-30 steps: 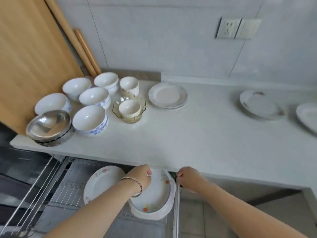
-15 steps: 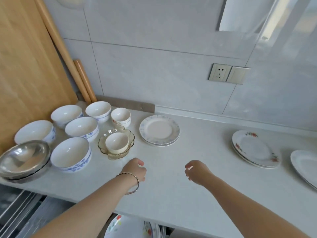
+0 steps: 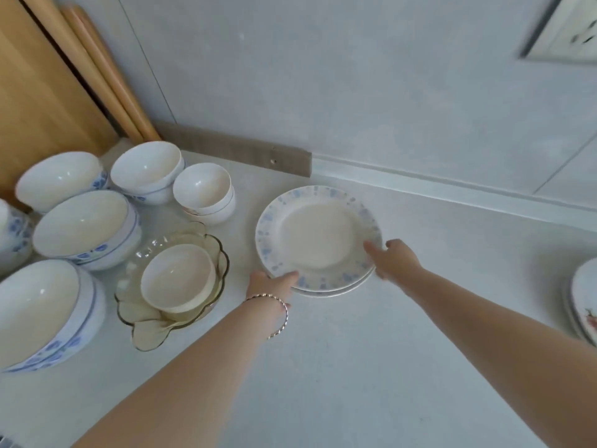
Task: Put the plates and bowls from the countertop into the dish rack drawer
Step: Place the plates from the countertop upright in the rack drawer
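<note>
Plate stack (image 3: 318, 237) lies nr back edge of worktop (image 3: 355, 367), betw. both hands, equally near: left hand (image 3: 273, 282) straight-fingered, touching near-left rim; right hand (image 3: 392, 258) pinching right rim.

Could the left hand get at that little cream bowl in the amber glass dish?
Probably yes: the small cream bowl sits open in the scalloped amber glass dish beside the left hand, nothing between them.
</note>
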`<state>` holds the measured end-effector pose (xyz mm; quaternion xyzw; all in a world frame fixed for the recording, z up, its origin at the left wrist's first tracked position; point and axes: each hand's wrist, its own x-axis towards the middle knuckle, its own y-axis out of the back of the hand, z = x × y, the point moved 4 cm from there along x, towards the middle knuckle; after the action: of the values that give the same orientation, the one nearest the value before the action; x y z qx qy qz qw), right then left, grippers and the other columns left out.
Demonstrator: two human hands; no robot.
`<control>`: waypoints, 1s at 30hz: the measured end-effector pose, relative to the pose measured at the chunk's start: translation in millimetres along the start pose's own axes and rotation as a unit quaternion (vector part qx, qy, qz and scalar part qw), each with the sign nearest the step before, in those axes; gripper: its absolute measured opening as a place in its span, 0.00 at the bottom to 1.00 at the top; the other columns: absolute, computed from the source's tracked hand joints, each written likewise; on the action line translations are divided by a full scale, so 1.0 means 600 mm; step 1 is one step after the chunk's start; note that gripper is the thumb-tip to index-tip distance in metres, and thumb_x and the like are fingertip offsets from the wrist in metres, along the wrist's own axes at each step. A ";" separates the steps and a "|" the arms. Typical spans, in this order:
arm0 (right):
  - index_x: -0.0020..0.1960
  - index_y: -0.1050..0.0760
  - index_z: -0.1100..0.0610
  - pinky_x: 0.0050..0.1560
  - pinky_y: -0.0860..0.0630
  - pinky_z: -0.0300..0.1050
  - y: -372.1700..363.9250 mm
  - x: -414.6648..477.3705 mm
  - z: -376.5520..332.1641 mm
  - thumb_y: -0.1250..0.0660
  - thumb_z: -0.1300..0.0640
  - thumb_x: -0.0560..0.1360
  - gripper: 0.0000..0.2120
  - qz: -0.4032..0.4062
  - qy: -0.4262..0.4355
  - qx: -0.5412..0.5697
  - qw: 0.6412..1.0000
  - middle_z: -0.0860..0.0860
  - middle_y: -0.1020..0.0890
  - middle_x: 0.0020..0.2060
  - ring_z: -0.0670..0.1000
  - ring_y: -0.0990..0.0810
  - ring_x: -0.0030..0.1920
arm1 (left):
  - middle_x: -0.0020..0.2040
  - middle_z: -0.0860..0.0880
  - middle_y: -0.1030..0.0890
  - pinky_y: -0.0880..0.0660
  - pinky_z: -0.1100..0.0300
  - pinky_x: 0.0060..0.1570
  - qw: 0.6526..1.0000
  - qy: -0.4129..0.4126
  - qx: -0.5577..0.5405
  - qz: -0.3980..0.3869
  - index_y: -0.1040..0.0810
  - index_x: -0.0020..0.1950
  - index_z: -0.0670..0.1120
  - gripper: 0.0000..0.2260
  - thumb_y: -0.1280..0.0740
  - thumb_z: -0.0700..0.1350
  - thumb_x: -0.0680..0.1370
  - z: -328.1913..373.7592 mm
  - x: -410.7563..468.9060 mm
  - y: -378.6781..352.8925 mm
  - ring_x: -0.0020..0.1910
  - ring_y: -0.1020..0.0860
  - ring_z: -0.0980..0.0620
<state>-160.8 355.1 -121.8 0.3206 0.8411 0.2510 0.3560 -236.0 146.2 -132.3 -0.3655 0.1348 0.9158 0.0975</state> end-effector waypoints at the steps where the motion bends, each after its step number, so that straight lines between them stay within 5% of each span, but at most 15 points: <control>1: 0.66 0.32 0.67 0.59 0.27 0.49 -0.006 0.020 -0.005 0.38 0.46 0.76 0.28 -0.002 -0.008 0.032 0.999 0.62 0.21 0.58 0.60 0.23 0.59 | 0.50 0.40 0.23 0.24 0.56 0.37 1.000 0.002 -0.024 0.006 0.27 0.58 0.38 0.17 0.29 0.39 0.71 0.004 0.016 -0.004 0.41 0.24 0.45; 5: 0.62 0.27 0.64 0.46 0.28 0.46 -0.023 0.057 -0.013 0.35 0.53 0.74 0.21 -0.006 -0.039 0.130 0.991 0.58 0.20 0.53 0.57 0.23 0.49 | 0.54 0.38 0.22 0.23 0.45 0.52 0.997 0.011 -0.079 0.012 0.28 0.64 0.37 0.20 0.34 0.29 0.72 0.015 0.058 -0.009 0.48 0.24 0.43; 8: 0.63 0.28 0.62 0.45 0.29 0.45 -0.028 0.060 -0.010 0.34 0.58 0.74 0.19 -0.013 -0.052 0.159 0.986 0.58 0.21 0.56 0.56 0.24 0.49 | 0.54 0.39 0.22 0.26 0.43 0.59 0.996 0.020 -0.091 -0.007 0.29 0.65 0.38 0.22 0.36 0.25 0.72 0.019 0.066 -0.005 0.46 0.23 0.44; 13: 0.61 0.28 0.63 0.47 0.27 0.46 -0.018 0.019 -0.002 0.33 0.61 0.73 0.17 -0.020 -0.063 0.212 0.975 0.57 0.21 0.54 0.58 0.23 0.53 | 0.61 0.38 0.23 0.25 0.44 0.55 0.996 0.054 -0.072 -0.029 0.31 0.67 0.38 0.23 0.36 0.25 0.73 0.016 0.031 0.009 0.58 0.23 0.40; 16: 0.60 0.27 0.61 0.47 0.26 0.47 -0.009 -0.041 0.015 0.35 0.62 0.74 0.15 -0.028 -0.061 0.228 0.971 0.54 0.23 0.48 0.56 0.24 0.49 | 0.54 0.38 0.21 0.23 0.45 0.52 0.995 0.061 -0.072 -0.034 0.29 0.64 0.36 0.22 0.36 0.24 0.72 -0.015 -0.029 0.032 0.49 0.22 0.42; 23: 0.47 0.24 0.55 0.48 0.23 0.50 0.006 -0.254 0.042 0.33 0.64 0.72 0.07 -0.110 0.039 0.206 0.972 0.52 0.18 0.45 0.54 0.20 0.46 | 0.53 0.41 0.19 0.19 0.57 0.30 0.994 0.064 -0.016 -0.090 0.27 0.56 0.42 0.23 0.30 0.24 0.66 -0.115 -0.180 0.174 0.49 0.19 0.42; 30: 0.47 0.28 0.50 0.38 0.27 0.38 -0.098 -0.468 0.048 0.32 0.63 0.72 0.10 -0.147 0.043 0.189 0.970 0.48 0.19 0.44 0.47 0.21 0.44 | 0.46 0.46 0.18 0.19 0.56 0.30 0.995 0.036 0.006 -0.097 0.26 0.46 0.48 0.23 0.31 0.22 0.65 -0.227 -0.249 0.373 0.43 0.20 0.46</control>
<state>-8.2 120.2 -55.0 0.2434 0.9258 0.0461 0.2855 -103.7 -120.5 -84.1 -0.4087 0.1074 0.8876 0.1833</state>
